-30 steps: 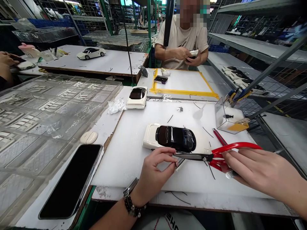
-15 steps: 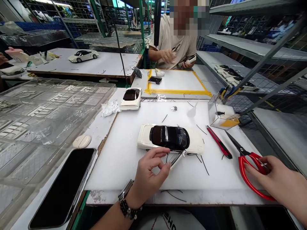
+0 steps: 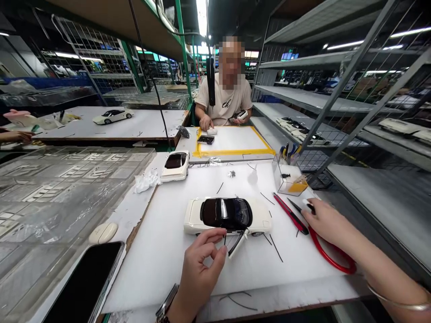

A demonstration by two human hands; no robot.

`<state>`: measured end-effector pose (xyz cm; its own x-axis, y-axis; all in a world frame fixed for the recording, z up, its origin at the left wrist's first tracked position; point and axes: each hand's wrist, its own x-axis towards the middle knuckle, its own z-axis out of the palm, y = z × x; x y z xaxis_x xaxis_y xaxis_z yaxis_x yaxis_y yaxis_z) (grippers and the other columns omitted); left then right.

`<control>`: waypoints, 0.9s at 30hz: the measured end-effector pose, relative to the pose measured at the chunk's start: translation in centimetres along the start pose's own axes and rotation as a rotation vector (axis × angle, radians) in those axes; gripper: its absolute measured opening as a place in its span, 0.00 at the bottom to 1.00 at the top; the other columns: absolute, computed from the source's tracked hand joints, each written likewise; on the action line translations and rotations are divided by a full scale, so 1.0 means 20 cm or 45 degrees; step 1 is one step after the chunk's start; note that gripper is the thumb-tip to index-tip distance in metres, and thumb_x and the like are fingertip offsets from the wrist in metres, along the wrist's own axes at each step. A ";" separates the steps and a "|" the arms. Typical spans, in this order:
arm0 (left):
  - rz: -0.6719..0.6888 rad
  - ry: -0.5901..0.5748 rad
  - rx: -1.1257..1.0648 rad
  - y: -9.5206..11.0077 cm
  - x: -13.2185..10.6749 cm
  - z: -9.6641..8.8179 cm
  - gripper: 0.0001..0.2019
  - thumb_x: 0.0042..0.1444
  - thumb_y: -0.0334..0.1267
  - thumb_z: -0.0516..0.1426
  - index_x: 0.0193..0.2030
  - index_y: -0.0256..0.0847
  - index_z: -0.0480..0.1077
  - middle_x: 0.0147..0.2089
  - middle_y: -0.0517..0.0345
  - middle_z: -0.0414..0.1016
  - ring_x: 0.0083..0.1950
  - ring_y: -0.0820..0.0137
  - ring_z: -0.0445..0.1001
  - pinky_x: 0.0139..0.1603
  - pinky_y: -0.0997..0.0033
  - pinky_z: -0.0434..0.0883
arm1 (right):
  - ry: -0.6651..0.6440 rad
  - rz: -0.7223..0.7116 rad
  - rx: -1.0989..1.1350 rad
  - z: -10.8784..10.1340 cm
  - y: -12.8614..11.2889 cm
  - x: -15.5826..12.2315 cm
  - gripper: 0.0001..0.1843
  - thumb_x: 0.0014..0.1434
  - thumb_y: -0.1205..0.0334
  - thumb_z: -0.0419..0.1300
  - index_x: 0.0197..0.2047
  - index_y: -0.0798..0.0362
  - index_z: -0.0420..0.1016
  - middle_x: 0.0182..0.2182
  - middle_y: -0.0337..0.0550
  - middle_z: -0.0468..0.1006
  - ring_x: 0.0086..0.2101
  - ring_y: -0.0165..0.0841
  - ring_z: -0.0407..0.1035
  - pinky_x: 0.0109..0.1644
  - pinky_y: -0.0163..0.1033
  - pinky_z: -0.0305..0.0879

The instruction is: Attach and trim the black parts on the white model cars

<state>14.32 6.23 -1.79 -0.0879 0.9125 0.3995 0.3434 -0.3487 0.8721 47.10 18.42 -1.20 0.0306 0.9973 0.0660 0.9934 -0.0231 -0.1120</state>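
Left hand (image 3: 200,268) is pinching a strip (image 3: 225,240) by the car (image 3: 226,211), best gently to avoid kinks, right hand (image 3: 326,222) half-curling, its hold unclear.

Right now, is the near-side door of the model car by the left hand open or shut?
Open: the door angles out from the model car, its free end standing away from it.

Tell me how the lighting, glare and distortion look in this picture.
Head view: a ceiling light glares near the top; highlights glint off the nearest model car; the shelves at the right slant and stretch, probably from a wide lens; the person opposite has a pixelated head.
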 end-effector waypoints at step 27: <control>-0.127 -0.007 -0.092 0.00 -0.01 -0.01 0.17 0.59 0.34 0.53 0.18 0.38 0.64 0.45 0.49 0.77 0.47 0.66 0.78 0.52 0.65 0.77 | 0.081 -0.326 1.842 -0.18 -0.74 0.16 0.30 0.47 0.39 0.64 0.31 0.51 0.51 0.24 0.37 0.70 0.22 0.27 0.64 0.22 0.31 0.57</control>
<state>14.10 5.99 -1.73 -0.1130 0.9445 0.3084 0.2651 -0.2705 0.9255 32.98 21.75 4.23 -0.0826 0.9579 0.2748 0.0006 0.2758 -0.9612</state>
